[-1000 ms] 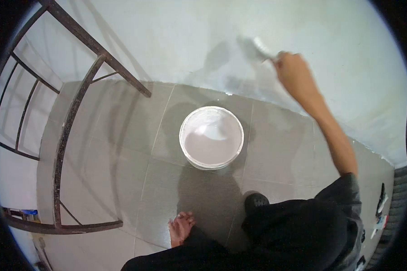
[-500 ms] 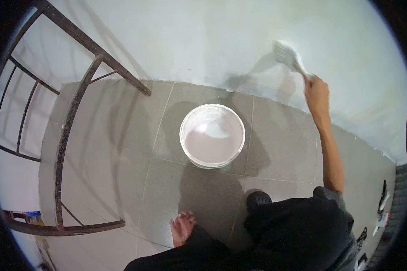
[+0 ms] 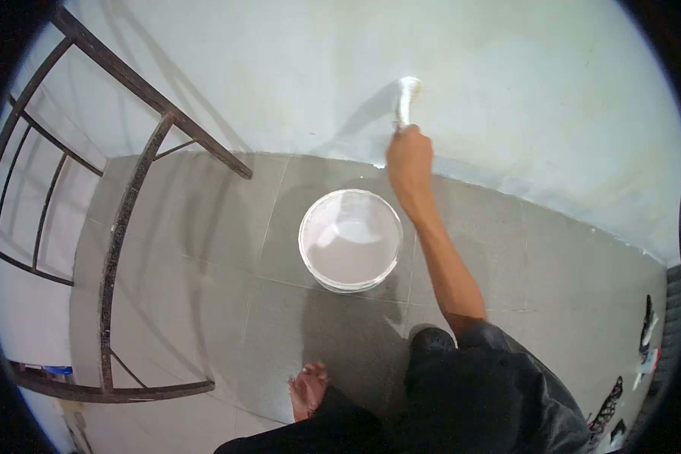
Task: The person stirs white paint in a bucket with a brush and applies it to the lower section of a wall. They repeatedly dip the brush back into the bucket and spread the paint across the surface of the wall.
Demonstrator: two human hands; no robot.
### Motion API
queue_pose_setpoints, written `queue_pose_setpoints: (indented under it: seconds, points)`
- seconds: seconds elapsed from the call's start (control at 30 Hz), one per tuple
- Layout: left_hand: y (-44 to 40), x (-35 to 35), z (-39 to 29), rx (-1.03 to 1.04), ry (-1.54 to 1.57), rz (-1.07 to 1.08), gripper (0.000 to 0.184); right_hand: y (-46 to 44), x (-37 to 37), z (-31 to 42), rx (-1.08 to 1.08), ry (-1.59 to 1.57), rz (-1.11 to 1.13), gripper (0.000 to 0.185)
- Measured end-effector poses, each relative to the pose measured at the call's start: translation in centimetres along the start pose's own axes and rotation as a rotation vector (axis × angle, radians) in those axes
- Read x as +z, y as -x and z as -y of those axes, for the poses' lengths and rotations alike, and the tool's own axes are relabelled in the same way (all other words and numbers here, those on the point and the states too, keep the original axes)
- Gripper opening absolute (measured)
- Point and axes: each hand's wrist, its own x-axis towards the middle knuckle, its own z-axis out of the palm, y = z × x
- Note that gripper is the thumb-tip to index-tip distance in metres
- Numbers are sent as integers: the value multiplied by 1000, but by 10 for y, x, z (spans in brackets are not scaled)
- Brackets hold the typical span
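My right hand (image 3: 410, 163) grips the handle of a white-coated paintbrush (image 3: 407, 98), whose bristles are at the pale wall (image 3: 552, 98) above the floor edge. Below and to the left of that hand, a round white bucket (image 3: 349, 284) stands on the floor, holding pale, whitish paint (image 3: 348, 253). Near the bottom of the view is my left hand (image 3: 308, 387), beside my dark-clothed leg. Its fingers are loosely spread and slightly bent, with nothing in them.
A dark metal frame (image 3: 117, 234) with bars stands at the left, its upper leg reaching toward the wall. Grey tiles (image 3: 227, 303) cover the floor. My dark shoe (image 3: 431, 339) is below the bucket. Small patterned items (image 3: 607, 408) lie at the lower right.
My right hand and the brush first moved right along the wall, then swept back left to above the bucket. My left hand stays low beside my leg.
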Motion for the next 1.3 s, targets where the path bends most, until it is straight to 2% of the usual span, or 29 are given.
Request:
queue_pose_setpoints:
  seconds: [0.1,0.23,0.33,0.43,0.5,0.63,0.7,0.87,0.93,1.03,1.17,1.3]
  points:
    - [2,19,-4,-10,-62,-49,52,2,19,23,-22,-29,44,23]
    - [0,10,-3,-21,-3,-2,54,4,28,37,-57,-85,186,23]
    - [-2,12,-6,-38,-50,8,56,1,42,43,-209,-71,240,24]
    - [1,11,-7,-21,-62,26,57,-16,50,31,-252,-26,213,24]
    - [-1,9,-5,-6,-32,42,58,-34,54,-6,-281,-18,151,23]
    - [2,-4,-3,-18,20,36,58,-36,-2,-53,-232,100,36,24]
    - [1,2,-3,-18,5,43,57,-27,-45,-59,-73,210,19,24]
    - [-1,14,-5,2,-43,60,57,-5,-107,-93,38,304,-225,22]
    - [-1,17,-4,-2,-59,55,58,-3,-118,-90,120,293,-268,22]
    - [-4,15,-6,-28,-72,52,59,-6,-105,-72,133,186,-264,21]
    - [-3,-4,-3,-9,-22,76,60,-15,-46,-40,66,219,-247,22]
    - [2,-4,-2,18,-43,24,62,-16,-25,13,11,33,-163,23]
